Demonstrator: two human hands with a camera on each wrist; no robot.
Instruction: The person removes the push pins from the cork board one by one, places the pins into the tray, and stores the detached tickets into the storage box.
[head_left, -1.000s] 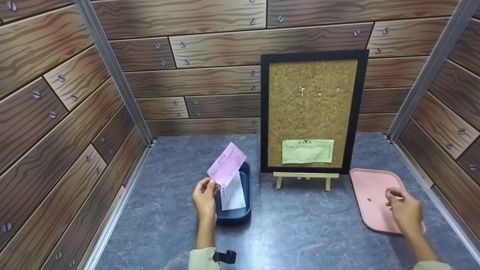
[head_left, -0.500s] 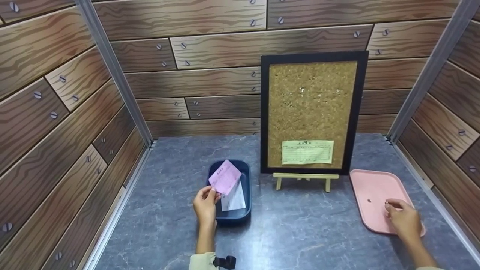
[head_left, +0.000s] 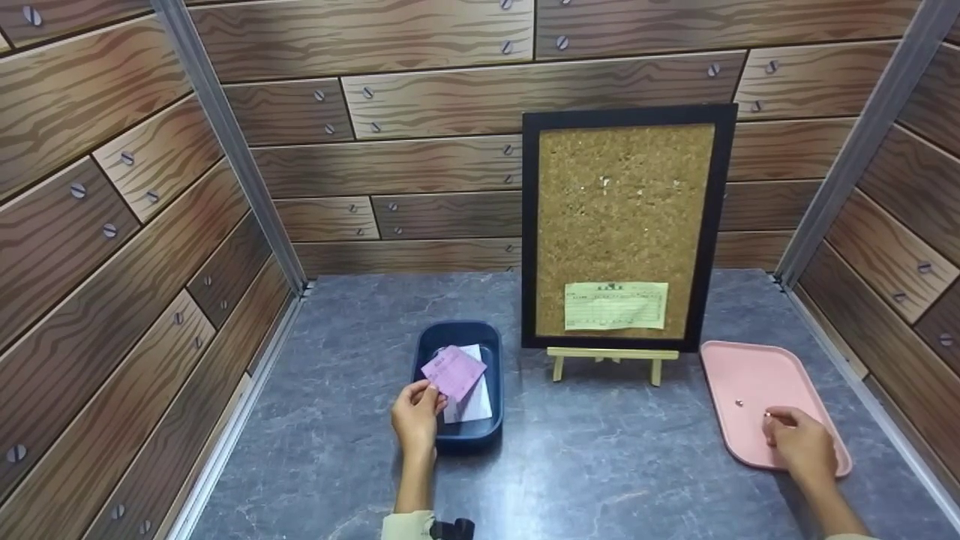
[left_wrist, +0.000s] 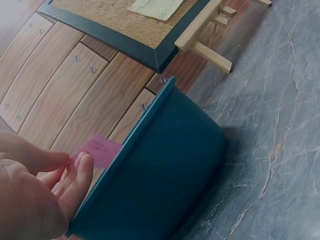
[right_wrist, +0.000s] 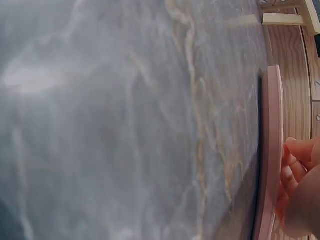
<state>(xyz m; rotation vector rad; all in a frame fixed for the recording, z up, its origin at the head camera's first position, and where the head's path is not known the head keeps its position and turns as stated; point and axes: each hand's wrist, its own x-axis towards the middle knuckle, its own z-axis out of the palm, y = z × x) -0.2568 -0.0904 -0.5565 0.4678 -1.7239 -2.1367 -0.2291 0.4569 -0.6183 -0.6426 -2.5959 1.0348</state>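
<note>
My left hand (head_left: 417, 417) pinches the near-left corner of a pink printed paper slip (head_left: 454, 370) between thumb and fingers. The slip hangs over a dark blue bin (head_left: 495, 420), overlapping a white paper slip (head_left: 476, 409) inside it. In the left wrist view, part of the pink slip (left_wrist: 100, 151) shows beyond the bin wall (left_wrist: 160, 165). On the right, my right hand (head_left: 804, 444) is low over a pink tray (head_left: 750, 360), thumb and fingertips together on a tiny shiny thumbtack (head_left: 766, 415). Another thumbtack (head_left: 739, 403) lies on the tray to its left.
A black-framed cork board (head_left: 622, 202) stands on a small wooden easel (head_left: 612, 352) at the back, with a green slip (head_left: 615, 306) pinned near its bottom. Wood-patterned walls (head_left: 420, 165) enclose the grey marbled table (head_left: 585, 450) on three sides.
My left hand has lowered the pink slip from above the bin's far edge down into the bin's opening. The right hand has shifted slightly left and nearer across the tray, still pinching the thumbtack.
</note>
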